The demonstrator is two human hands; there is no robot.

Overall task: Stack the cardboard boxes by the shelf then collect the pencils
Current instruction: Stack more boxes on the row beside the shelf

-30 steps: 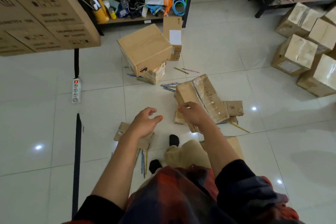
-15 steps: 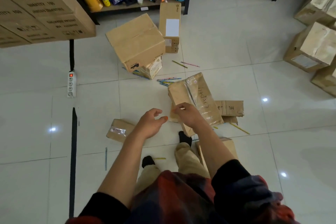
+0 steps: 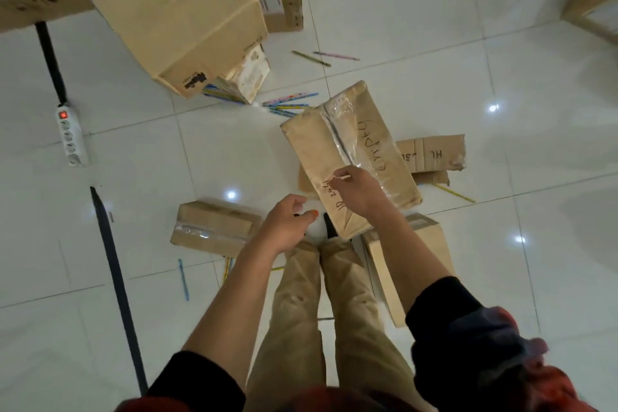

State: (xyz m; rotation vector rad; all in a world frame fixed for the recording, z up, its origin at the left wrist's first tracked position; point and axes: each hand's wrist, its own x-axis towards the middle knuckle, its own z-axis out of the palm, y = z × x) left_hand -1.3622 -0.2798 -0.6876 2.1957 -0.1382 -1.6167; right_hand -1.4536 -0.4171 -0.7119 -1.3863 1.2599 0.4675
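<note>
Where writing can be read, most of it is found on the taped box (image 3: pixel 347 157) lying tilted in the middle of the floor: "empty" is handwritten in dark marker along its right half, and a shorter scrawl near its lower end is partly covered by the right hand (image 3: pixel 359 192). "HL" is printed on the torn flat box (image 3: pixel 434 152) just beside it (the rest of that line is cut off). A small black printed mark is carried on the near face of the large box (image 3: pixel 182 15), but it cannot be read.

The right hand is held over the lower end of the taped box, its fingers curled and its thumb and forefinger pressed together on something thin and pale; what is pinched cannot be told. The left hand (image 3: pixel 287 226) is held lower, above the feet, fingers loosely curled and nothing gripped.

Two more small boxes are seen near the legs: one (image 3: pixel 214 227) at the left, one (image 3: pixel 418 264) at the right.

Pencils are scattered on the tiles: a bundle (image 3: pixel 289 104) between the large box and the taped box, two (image 3: pixel 326 57) apart beyond it, one yellow (image 3: pixel 456 193) at the right, one blue (image 3: pixel 183 279) at the left.

A power strip (image 3: pixel 70 135) with a lit red switch is laid at the left.
</note>
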